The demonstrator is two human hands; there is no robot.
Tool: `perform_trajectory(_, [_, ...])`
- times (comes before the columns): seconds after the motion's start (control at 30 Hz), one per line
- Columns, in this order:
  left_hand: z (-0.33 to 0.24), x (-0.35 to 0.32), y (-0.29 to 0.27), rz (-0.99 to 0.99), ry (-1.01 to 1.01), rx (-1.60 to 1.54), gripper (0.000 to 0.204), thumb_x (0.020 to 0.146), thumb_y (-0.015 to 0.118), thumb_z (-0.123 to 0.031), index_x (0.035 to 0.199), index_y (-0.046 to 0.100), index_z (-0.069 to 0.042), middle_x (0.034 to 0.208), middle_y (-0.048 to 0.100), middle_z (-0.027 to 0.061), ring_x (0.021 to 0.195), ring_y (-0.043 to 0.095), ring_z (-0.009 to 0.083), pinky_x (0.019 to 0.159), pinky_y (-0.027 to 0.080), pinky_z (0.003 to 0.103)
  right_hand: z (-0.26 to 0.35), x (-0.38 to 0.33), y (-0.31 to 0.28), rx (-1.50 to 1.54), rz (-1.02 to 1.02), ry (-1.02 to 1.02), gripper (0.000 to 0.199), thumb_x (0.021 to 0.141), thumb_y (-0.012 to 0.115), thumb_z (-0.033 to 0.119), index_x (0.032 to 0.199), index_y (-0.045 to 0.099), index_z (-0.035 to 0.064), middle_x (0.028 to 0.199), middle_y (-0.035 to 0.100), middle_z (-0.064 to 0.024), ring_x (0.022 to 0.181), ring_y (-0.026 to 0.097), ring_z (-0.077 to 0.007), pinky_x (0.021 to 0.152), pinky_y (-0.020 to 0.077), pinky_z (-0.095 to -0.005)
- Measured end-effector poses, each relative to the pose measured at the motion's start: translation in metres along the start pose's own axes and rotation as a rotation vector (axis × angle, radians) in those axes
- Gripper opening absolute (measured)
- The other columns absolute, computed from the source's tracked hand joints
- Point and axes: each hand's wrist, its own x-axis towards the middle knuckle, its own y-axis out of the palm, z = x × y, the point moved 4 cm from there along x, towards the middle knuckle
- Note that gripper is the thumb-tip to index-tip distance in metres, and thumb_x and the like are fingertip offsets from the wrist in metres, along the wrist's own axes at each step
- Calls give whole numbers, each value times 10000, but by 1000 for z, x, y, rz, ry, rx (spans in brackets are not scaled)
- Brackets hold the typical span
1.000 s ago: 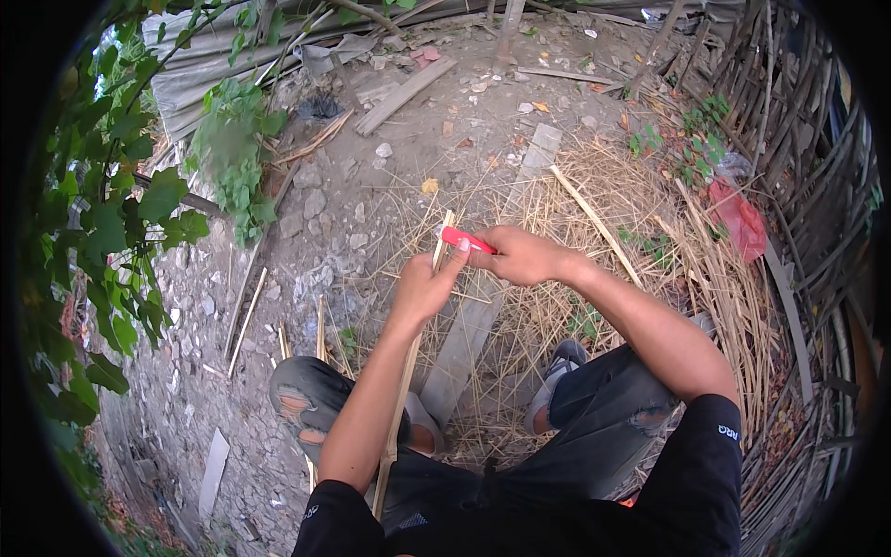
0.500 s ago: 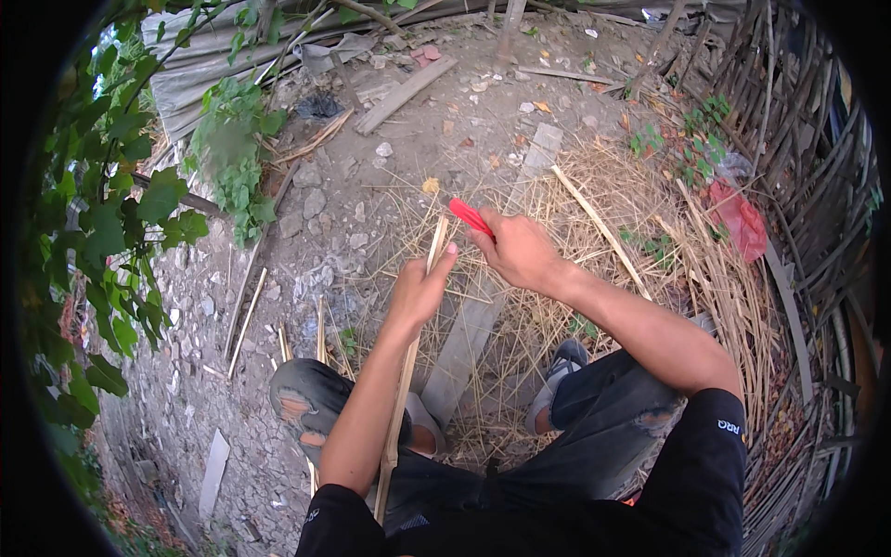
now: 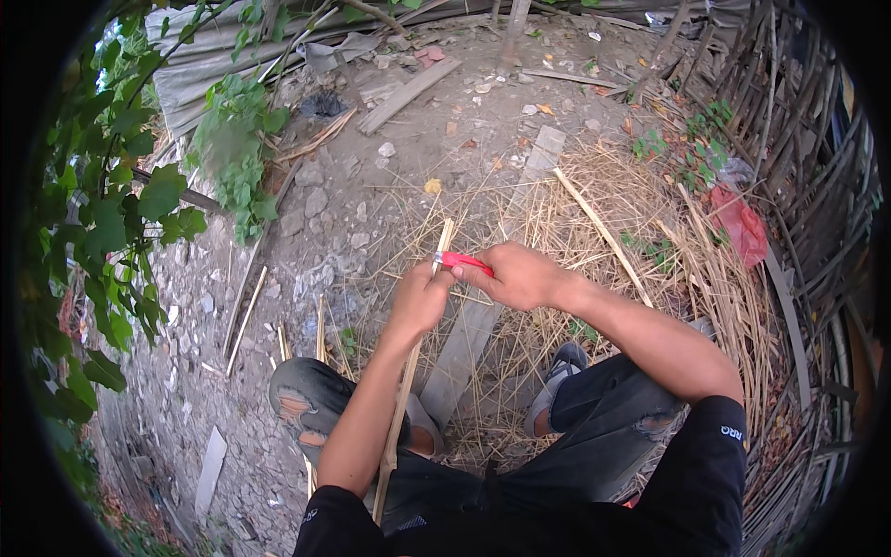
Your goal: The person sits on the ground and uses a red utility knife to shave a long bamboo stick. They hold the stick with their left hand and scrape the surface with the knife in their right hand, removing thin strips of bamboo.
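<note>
Left hand (image 3: 422, 295), centre of the frame: mine, fingers closed round a stick (image 3: 399, 408), thumb side up. The stick is pale and split, one length, running from just above centre down to the lower middle, where its end lies over my dark jeans (image 3: 585, 446).

Right hand (image 3: 522, 277), just right of centre: mine, fingers wrapped on a red tool (image 3: 467, 264). The tool points left; its metal end meets the stick just above my left fist, the two hands close together.

Plank (image 3: 459, 357), one, grey, below centre, between my shoes (image 3: 560, 367).

Straw (image 3: 580, 186), loose, right of centre and upward. Pale strip (image 3: 603, 232), one, lying across it.

Sticks (image 3: 747, 325), a heap, right side. Red bag (image 3: 740, 226), crumpled, upper right.

Leaves (image 3: 97, 232), green, left edge. Board (image 3: 408, 96), weathered, upper middle.
</note>
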Motion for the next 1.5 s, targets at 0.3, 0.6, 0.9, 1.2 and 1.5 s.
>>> perform_trajectory(0.3, [4,-23,0,-15,23,158,358,1063,413,-267,1087,624,21,906,661,285,921,650,474,798,483,508,-6,4,-3,-244,-158,60,663,1017,421,605,894,720,26,756,693,-237,809,698,-438,770,539,-534])
perform_trajectory(0.6, [21,-142,-3,337,37,-247,326,1107,424,-336,1024,535,-42,593,393,-54,503,379,47,488,324,243,-157,-40,-102,109,-679,447,735,1062,405,567,643,619,2,549,571,-122,541,581,-230,576,474,-421])
perform_trajectory(0.9, [-20,-49,-30,83,12,-195,373,1096,419,-356,991,576,-33,599,488,6,517,505,124,526,415,339,5,-48,-77,152,-349,-10,673,1041,468,539,747,640,-41,571,558,-206,547,577,-349,598,465,-480])
perform_trajectory(1.2, [-25,-29,-8,-62,195,101,323,1075,445,-274,1051,599,8,674,586,144,622,609,303,620,454,441,28,-34,-19,16,-157,35,651,1047,427,525,809,684,-23,716,646,-281,726,673,-460,708,531,-538])
perform_trajectory(1.5, [-12,-56,-17,-29,61,104,339,1076,443,-284,1031,600,13,684,602,188,649,637,352,623,458,454,-52,-31,-73,82,-452,261,673,1042,463,533,759,664,-43,600,604,-259,636,667,-408,636,503,-510])
